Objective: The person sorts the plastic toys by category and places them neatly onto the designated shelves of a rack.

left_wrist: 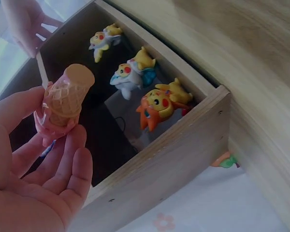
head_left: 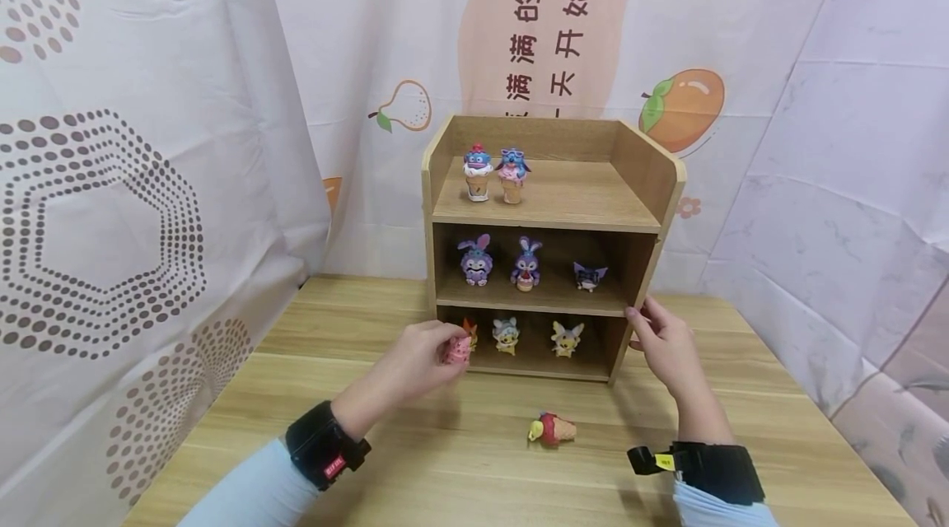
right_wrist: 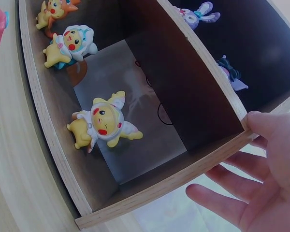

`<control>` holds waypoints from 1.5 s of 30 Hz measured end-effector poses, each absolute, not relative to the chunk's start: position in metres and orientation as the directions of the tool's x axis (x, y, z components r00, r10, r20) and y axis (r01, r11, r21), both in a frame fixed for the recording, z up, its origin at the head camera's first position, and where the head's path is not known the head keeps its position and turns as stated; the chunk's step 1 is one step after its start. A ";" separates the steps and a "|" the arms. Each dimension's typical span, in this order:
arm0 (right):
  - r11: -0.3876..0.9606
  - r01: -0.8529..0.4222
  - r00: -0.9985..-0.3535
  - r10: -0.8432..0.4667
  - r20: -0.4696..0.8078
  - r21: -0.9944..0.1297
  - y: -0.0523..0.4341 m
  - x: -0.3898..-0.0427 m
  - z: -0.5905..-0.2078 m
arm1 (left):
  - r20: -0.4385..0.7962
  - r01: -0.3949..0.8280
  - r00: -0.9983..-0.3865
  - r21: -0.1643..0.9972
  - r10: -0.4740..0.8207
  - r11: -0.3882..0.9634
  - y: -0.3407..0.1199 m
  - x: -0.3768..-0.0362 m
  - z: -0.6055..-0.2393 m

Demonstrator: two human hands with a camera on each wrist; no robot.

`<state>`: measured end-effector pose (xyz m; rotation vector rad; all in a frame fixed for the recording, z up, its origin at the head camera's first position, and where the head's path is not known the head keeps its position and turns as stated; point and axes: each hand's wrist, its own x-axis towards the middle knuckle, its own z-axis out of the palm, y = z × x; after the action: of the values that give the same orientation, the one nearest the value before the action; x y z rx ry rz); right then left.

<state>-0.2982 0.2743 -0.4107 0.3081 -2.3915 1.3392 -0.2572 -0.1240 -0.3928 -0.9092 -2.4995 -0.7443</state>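
My left hand (head_left: 423, 358) pinches a pink ice-cream-cone figurine (left_wrist: 63, 104) between thumb and fingers, its cone end up in the left wrist view. It is in front of the lower left of a three-tier wooden shelf (head_left: 549, 218). Behind it, an orange-hooded yellow figurine (left_wrist: 159, 104) is partly hidden in the head view. My right hand (head_left: 667, 346) holds the shelf's right side panel, thumb on the front edge, fingers along the outside. The bottom tier also bears a white-and-blue-hooded figurine (head_left: 507, 336) and a long-eared yellow figurine (head_left: 567, 339).
A red ice-cream-cone figurine (head_left: 554, 429) lies on its side on the wooden table (head_left: 474, 486). Two cone figurines, one red-topped (head_left: 478, 174), stand on the top tier. The middle tier holds purple rabbit figurines (head_left: 525, 265) and a small dark purple figurine (head_left: 589, 276). Printed curtains (head_left: 385, 206) hang behind.
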 end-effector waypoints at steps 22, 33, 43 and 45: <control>0.516 -0.366 -0.905 -0.005 0.425 -0.774 0.274 -0.297 -0.410 | 0.730 0.759 -0.570 0.291 0.378 0.583 -0.107 -0.256 -0.367; 0.511 -0.372 -0.904 -0.008 0.428 -0.775 0.274 -0.297 -0.409 | 0.799 0.820 -0.480 0.262 0.362 0.509 -0.087 -0.258 -0.341; 0.509 -0.366 -0.907 -0.010 0.420 -0.779 0.274 -0.297 -0.409 | 0.855 0.845 -0.386 0.177 0.346 0.504 -0.069 -0.263 -0.308; 0.508 -0.365 -0.908 -0.010 0.418 -0.780 0.274 -0.297 -0.409 | 0.860 0.844 -0.377 0.166 0.344 0.510 -0.067 -0.264 -0.302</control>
<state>-0.2967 0.2740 -0.4089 0.3114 -2.3939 1.3630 -0.2643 -0.0668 -0.3016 -0.9745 -1.9446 -0.7829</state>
